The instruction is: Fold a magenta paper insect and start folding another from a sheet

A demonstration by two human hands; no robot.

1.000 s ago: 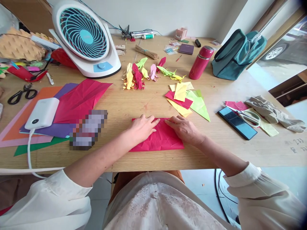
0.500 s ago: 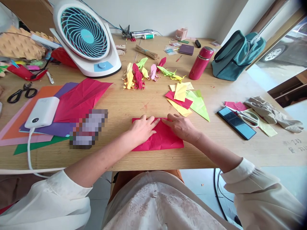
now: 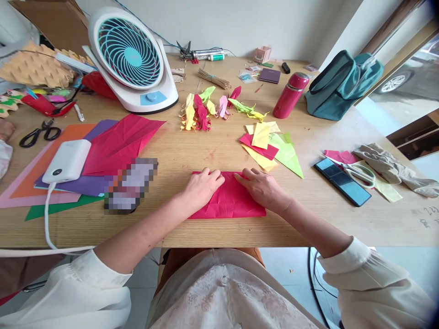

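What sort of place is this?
Probably a home paper-craft workspace: a creased red paper sheet under the left hand and right hand, small folded paper figures, stacked coloured paper sheets, on a wooden table.

The person wore a loose off-white blouse (image 3: 281,315). Its left sleeve (image 3: 78,292) sat bunched in soft folds near the elbow, and the right sleeve (image 3: 373,283) ended in a gathered cuff. The front panel (image 3: 219,294) bore a pale floral lace pattern. Above it showed a strip of orange-brown cloth (image 3: 187,257). Bare forearms ran to the left hand (image 3: 202,185) and right hand (image 3: 262,187).
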